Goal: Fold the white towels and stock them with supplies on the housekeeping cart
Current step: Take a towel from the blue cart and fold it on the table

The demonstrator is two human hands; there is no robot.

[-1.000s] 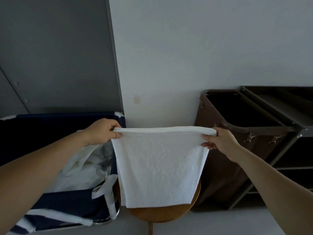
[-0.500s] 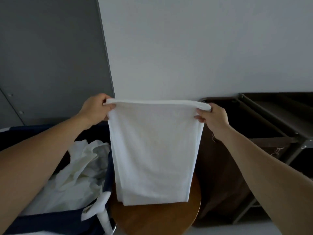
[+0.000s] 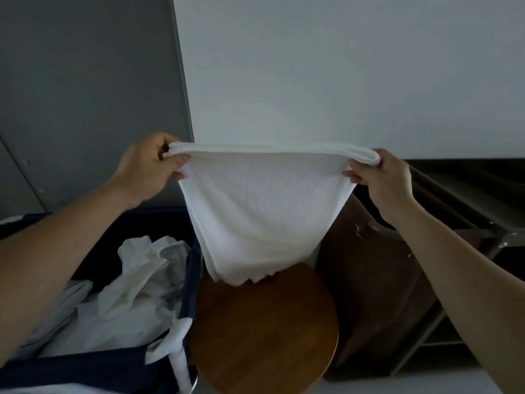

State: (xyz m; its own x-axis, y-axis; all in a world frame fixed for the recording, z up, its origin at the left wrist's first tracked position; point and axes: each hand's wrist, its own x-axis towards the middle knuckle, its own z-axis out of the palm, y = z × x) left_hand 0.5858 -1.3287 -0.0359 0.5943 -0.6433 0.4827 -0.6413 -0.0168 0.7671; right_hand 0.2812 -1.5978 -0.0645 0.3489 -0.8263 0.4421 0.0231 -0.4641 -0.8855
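Above stool point(image 3: 264, 334): towel point(image 3: 264, 206), folded, hung by its top corners. Left hand point(image 3: 147, 172) and right hand point(image 3: 383, 177) each pinch one corner, fingers curled on cloth. Lower edge, square half a second ago, now tapers to a bunched end. Left: hamper point(image 3: 85, 371) holding loose linens point(image 3: 133, 294). Right: cart point(image 3: 468, 211).

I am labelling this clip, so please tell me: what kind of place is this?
Probably a hotel housekeeping or laundry room. A navy hamper holds crumpled white linen, a dark housekeeping cart with a brown bag stands at the right, and a folded white towel is held over a wooden stool.
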